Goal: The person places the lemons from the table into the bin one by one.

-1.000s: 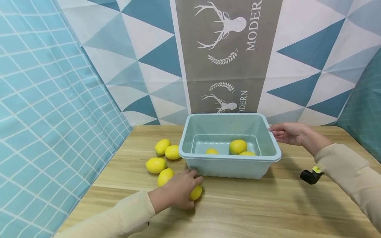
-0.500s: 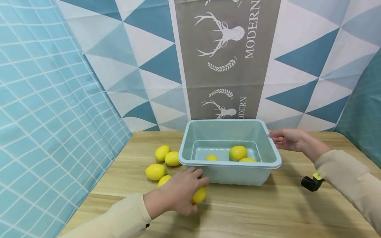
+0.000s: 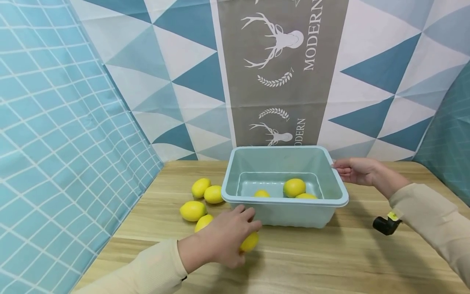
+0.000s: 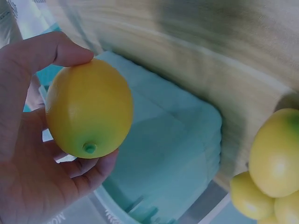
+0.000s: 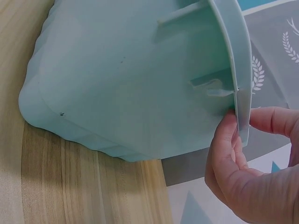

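Observation:
My left hand (image 3: 227,236) grips a yellow lemon (image 4: 89,108) between thumb and fingers, in front of the light blue plastic bin (image 3: 282,214). In the left wrist view the lemon's green stem end faces the camera. On the bin's right side, my right hand (image 3: 358,171) pinches the rim; the right wrist view has the thumb on one face of the rim (image 5: 240,74) and the fingers under it. Inside the bin lie a lemon (image 3: 294,188) and two more, partly hidden by the front wall.
Several loose lemons (image 3: 193,211) lie on the wooden table (image 3: 315,261) left of the bin, one partly behind my left hand. A black device (image 3: 386,225) with a yellow tag shows by my right sleeve. A patterned cloth (image 3: 280,73) hangs behind the bin.
My left hand has lifted the lemon off the table and shifted slightly right with it. The right hand stays on the bin's rim. The head view has tilted slightly.

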Motion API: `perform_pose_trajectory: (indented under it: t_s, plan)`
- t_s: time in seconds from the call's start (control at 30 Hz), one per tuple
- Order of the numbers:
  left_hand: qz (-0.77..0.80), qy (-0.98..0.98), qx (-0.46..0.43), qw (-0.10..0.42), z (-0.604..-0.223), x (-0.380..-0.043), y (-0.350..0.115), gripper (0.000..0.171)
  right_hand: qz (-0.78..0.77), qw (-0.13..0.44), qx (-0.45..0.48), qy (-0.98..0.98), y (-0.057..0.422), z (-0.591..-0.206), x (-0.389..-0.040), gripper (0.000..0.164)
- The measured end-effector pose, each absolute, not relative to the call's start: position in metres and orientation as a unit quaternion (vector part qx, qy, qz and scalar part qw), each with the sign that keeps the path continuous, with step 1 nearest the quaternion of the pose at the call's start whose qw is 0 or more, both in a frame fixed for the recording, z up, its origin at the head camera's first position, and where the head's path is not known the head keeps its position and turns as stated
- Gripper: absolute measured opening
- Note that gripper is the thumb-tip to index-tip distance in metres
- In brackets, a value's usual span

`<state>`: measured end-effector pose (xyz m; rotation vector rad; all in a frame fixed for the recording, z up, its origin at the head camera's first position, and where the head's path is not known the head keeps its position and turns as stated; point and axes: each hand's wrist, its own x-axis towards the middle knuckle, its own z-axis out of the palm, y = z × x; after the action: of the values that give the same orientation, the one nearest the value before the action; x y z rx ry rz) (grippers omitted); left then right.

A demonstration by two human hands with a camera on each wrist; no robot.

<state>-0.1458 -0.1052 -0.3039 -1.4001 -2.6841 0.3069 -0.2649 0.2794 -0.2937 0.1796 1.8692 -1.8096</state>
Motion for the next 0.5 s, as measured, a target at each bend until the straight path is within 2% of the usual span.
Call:
perform_pose_trajectory:
  t_s: [0.5]
  plan:
    - [0.080, -0.875, -0.469, 0.085, -0.280, -0.143, -0.101, 0.038, -0.671, 0.256, 0.062, 0.693, 0.279, -0.296, -0.264, 0.019]
